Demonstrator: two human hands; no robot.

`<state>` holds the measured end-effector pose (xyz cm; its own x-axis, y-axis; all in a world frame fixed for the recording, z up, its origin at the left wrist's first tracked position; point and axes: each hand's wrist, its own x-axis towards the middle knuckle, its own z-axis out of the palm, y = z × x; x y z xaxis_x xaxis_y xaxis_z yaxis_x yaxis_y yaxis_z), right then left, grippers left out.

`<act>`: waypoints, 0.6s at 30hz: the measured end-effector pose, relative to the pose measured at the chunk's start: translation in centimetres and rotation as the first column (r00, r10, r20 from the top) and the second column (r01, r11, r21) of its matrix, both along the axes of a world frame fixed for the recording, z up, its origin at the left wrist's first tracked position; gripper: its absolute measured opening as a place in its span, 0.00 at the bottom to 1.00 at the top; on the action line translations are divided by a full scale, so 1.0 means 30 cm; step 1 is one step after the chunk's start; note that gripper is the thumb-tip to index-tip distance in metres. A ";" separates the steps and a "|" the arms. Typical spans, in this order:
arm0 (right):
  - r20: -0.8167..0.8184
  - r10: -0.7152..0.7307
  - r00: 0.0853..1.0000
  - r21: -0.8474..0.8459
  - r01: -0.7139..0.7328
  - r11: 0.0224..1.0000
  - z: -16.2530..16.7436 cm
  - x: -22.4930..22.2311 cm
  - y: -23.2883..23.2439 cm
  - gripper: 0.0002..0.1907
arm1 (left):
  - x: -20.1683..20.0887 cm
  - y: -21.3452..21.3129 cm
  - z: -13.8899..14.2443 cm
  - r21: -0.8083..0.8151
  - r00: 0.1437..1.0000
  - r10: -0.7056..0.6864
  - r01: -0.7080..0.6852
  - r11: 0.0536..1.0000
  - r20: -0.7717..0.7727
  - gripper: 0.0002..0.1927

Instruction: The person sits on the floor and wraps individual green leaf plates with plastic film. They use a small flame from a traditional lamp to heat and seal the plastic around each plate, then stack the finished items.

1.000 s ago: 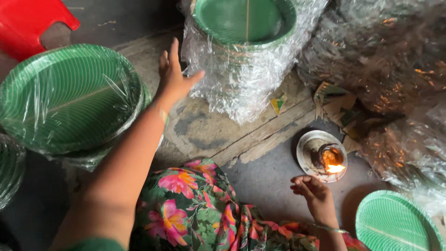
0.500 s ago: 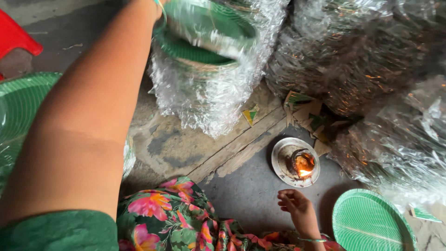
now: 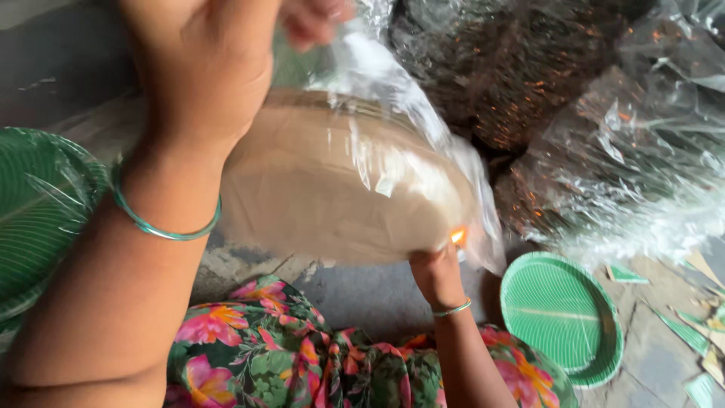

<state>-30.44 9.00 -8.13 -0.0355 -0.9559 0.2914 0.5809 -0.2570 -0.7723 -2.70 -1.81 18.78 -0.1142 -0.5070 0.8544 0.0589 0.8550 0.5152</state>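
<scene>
Fingers of the left hand (image 3: 204, 68) curl over the far upper edge of a wrapped stack of plates (image 3: 340, 177), gripping the clear plastic where it bunches near the top of the view. The right hand (image 3: 436, 273) holds the same stack from below at its near right edge, though its fingers are hidden behind the stack, so how they close cannot be told. A small flame (image 3: 458, 236) glows just beside that hand, at the plastic's edge. One stack is held; it lies tipped on its side in the middle of the scene, its brown underside facing the camera and its long axis running left to right. Each wrist wears one thin green bangle, two in all. One loose green plate (image 3: 563, 317) lies on the floor at the near right, and another wrapped green plate stack (image 3: 38, 211) sits at the left. Bulky plastic bundles (image 3: 604, 136) fill the far right.
</scene>
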 end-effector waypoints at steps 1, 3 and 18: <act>0.086 0.035 0.996 0.052 -0.040 0.998 0.007 0.000 0.000 0.35 | 0.008 -0.003 -0.040 0.081 0.998 -0.040 0.044 0.996 -0.051 0.07; 0.142 -0.050 0.989 0.235 0.016 0.972 0.003 -0.018 -0.006 0.29 | 0.019 -0.027 -0.128 0.286 0.989 -0.060 0.096 0.953 -0.134 0.07; -0.568 0.379 0.731 0.719 0.216 0.661 -0.278 -0.141 0.264 0.10 | 0.449 0.186 -1.077 0.740 0.635 -0.453 -0.666 0.087 0.625 0.43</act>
<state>-34.67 16.91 -16.47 -0.0442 -0.8340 -0.5500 -0.1311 0.5506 -0.8244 10.77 3.77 -13.54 -0.0680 -0.7503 -0.6576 -0.7335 -0.4092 0.5427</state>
